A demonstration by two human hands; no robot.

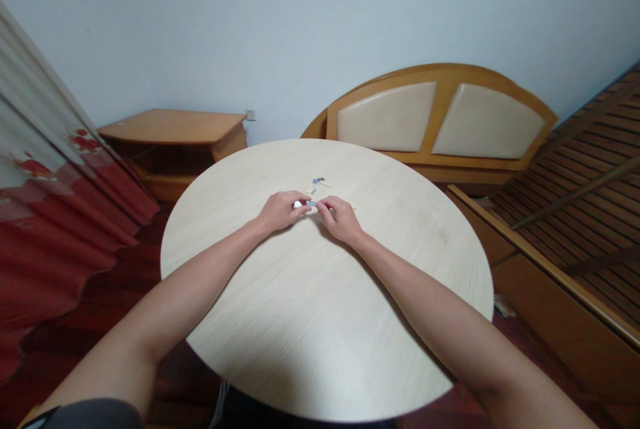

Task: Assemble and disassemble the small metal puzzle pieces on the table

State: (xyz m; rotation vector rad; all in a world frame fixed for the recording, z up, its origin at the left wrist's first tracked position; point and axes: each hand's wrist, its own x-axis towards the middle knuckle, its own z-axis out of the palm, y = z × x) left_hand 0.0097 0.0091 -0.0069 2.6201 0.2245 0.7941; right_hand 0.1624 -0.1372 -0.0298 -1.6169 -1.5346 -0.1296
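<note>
A tiny piece (311,203) seems pinched between left grip (283,211) and right grip (340,219); more bits (316,182) are left lying on the bench (410,269).

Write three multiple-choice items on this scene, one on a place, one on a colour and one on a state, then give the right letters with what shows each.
1. Where is the wooden cabinet relative to the round table?
A. Under it
B. Beyond it, by the wall
C. On top of it

2. What colour is the lower part of the curtain?
A. Red
B. Green
C. Blue

3. How are the left hand and right hand placed?
A. Flat and far apart
B. Both off the table
C. Fingertips close together, near small blue-grey pieces

1: B, the cabinet stands past the table's far edge.
2: A, red fills the curtain's lower folds.
3: C, both hands meet near the table's middle.
</note>
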